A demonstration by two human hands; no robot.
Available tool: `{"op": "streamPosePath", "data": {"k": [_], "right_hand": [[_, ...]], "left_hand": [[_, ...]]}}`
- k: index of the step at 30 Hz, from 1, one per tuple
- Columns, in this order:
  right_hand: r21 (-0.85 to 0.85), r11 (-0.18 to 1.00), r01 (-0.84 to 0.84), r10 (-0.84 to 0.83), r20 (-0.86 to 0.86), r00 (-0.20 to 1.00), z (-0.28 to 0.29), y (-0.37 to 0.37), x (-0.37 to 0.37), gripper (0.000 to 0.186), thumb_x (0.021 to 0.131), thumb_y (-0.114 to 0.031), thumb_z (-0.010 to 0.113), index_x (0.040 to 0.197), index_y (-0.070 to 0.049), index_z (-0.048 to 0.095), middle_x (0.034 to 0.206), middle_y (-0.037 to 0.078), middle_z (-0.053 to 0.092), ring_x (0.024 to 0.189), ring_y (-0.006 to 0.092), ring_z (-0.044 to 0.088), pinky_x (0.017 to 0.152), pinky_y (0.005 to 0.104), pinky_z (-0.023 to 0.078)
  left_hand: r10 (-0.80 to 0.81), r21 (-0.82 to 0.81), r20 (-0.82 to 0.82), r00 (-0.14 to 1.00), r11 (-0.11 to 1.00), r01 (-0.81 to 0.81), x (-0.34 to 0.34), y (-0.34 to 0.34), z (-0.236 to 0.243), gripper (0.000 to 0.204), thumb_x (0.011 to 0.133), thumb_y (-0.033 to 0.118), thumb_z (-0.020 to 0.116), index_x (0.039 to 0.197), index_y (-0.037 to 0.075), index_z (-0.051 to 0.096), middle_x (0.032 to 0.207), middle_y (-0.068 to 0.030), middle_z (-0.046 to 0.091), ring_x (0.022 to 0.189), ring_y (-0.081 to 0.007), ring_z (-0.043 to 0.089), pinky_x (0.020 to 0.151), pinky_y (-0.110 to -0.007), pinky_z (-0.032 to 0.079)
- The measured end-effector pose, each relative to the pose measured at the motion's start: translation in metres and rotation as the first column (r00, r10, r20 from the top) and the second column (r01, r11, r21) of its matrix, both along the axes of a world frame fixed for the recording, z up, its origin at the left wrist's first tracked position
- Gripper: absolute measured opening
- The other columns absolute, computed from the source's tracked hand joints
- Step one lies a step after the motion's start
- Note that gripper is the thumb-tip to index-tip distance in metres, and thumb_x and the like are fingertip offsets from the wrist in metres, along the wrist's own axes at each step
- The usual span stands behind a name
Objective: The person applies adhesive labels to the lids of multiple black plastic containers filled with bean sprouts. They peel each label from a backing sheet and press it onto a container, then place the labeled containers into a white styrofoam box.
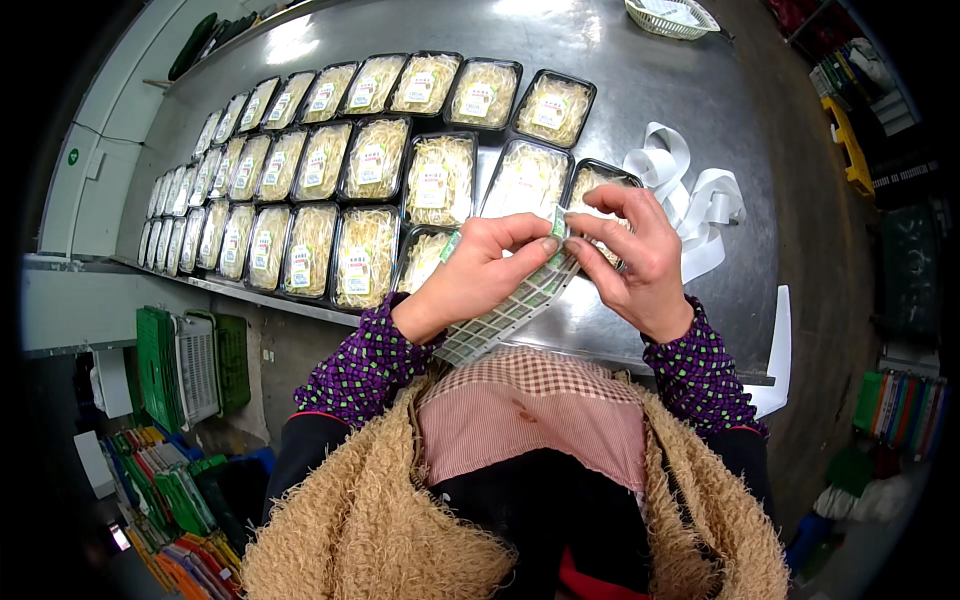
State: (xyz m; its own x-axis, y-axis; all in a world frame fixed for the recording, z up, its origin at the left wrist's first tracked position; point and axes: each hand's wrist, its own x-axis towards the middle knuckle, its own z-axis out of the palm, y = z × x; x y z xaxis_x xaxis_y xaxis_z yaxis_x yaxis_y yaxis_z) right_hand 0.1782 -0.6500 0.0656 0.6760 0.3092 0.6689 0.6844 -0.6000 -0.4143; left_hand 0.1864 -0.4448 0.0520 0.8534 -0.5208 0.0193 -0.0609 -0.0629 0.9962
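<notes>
My left hand (478, 264) pinches a strip of green-and-white labels (510, 318) between thumb and forefinger near its upper end. The strip's grid-patterned length hangs down toward my apron. My right hand (634, 258) meets it there, thumb and forefinger closed on the edge of the strip's top end; whether a single label has come loose there I cannot tell. Just beyond my hands stands a black tray of bean sprouts (526, 183) under clear film, with a label on top. Another sprout tray (598, 180) is partly hidden behind my right hand, and one more tray (424, 256) behind my left.
Several rows of labelled sprout trays (366, 255) cover the left of the metal table (690, 330). Curled white backing tape (700, 205) lies on the right. A pale basket (672, 16) sits at the far edge. Green and white crates (195, 365) stand below left.
</notes>
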Motion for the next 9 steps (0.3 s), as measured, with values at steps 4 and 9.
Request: {"op": "streamPosePath", "data": {"k": [4,9], "right_hand": [[-0.041,0.994,-0.102,0.101,-0.035,0.994,0.0,0.002,0.0,0.02,0.068,-0.007,0.076,0.087,-0.005,0.069,0.08,0.006,0.061,0.071,0.0238,0.06,0.061,0.0339,0.048],[-0.076,0.98,-0.182,0.171,-0.133,0.976,-0.004,0.001,0.003,0.015,0.072,-0.006,0.073,0.086,-0.003,0.067,0.077,0.008,0.061,0.07,0.0264,0.062,0.058,0.0349,0.048]], "left_hand": [[-0.029,0.134,0.219,0.975,0.991,0.0,-0.001,0.001,0.005,0.017,0.092,0.009,0.057,0.105,-0.001,0.064,0.081,-0.0135,0.067,0.071,-0.0165,0.063,0.067,-0.031,0.049],[-0.15,0.387,0.256,0.955,0.921,0.041,0.0,0.006,0.007,0.016,0.092,0.011,0.058,0.104,0.001,0.062,0.079,-0.0209,0.065,0.074,-0.026,0.068,0.065,-0.036,0.05]]}}
